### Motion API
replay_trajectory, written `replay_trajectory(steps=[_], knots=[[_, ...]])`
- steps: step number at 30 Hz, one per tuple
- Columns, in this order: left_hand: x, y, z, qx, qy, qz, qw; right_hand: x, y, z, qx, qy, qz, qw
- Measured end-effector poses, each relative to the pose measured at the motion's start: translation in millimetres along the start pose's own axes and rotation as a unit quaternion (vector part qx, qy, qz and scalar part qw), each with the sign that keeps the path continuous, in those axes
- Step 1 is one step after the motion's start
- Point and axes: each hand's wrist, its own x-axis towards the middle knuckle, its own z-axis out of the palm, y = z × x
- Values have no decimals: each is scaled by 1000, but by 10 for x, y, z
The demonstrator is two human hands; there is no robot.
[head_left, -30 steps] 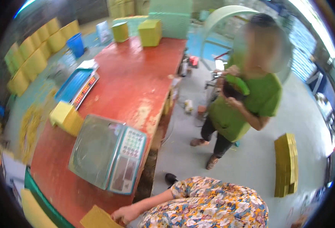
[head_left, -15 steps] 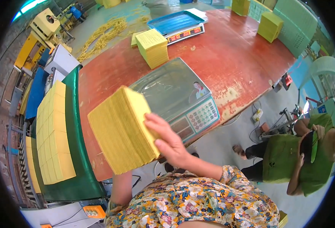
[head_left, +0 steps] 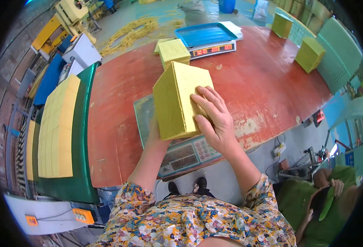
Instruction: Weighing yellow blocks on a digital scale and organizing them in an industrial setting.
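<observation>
A red counter carries a grey scale near its front edge. Above that scale, the left hand props the yellow block from below; the right hand presses flat on its side. The block looks not yet set down; another stack waits beyond the scale.

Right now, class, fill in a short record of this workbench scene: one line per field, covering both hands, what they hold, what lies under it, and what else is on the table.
Left hand: under and behind the yellow block, mostly hidden.
Right hand: flat on the block's right face, fingers spread.
Yellow block: stack of yellow sheets, gripped between both hands, over the near scale.
Near scale: grey platform, keypad towards the person.
Table: worn red top.
Far scale: blue tray.
Other stacks: one beside the far scale; sheets on the green bench at left.
</observation>
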Motion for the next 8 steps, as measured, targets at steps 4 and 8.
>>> replay_trajectory(steps=[4,8], knots=[[37,117,3,-117,93,-47,988,251,197,189,-56,-56,-49,996],[-67,206,-205,-109,121,-72,984,367,325,450,-69,-98,-30,992]])
